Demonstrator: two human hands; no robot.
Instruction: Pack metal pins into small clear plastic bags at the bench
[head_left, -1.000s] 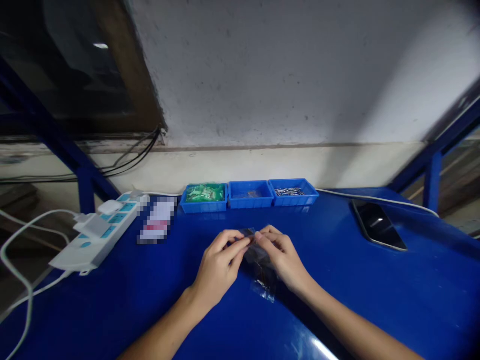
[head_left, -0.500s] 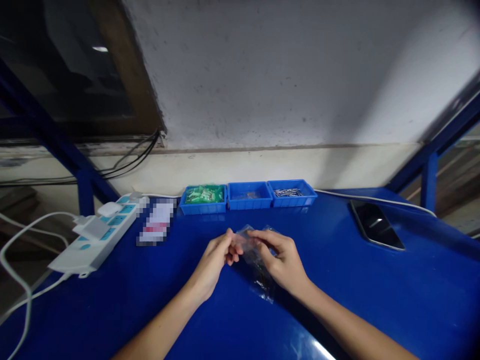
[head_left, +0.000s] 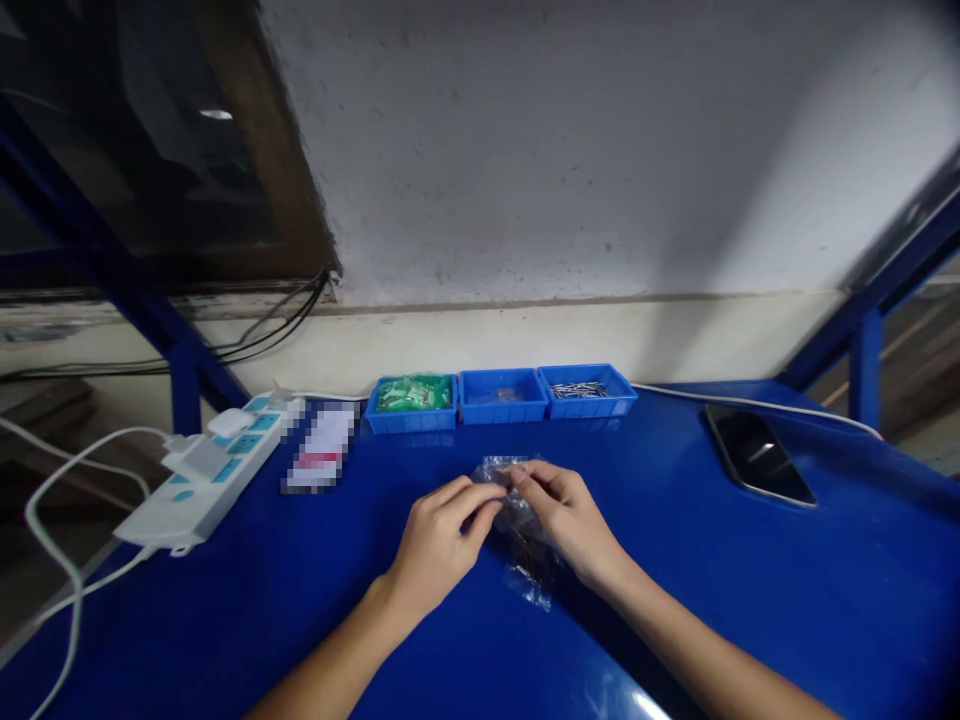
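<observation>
Over the middle of the table, my left hand and my right hand meet at a small clear plastic bag. Thumb and fingers of my left hand are pinched together at the bag's near-left edge. My right hand grips the upper part, its thumb and index finger closed on the film. Below the hands, crumpled clear plastic with shiny and dark spots lies at the tabletop; whether it is the same bag or another, I cannot tell.
Three blue bins stand along the back: one with green packets, a middle bin with a few small clear pieces, and one with thin metal pieces. A power strip with cables lies left, a blurred card beside it, a phone right.
My left hand has turned over, its back now upward, and its fingers have moved right onto the bag near my right fingertips. The view has shifted slightly.
</observation>
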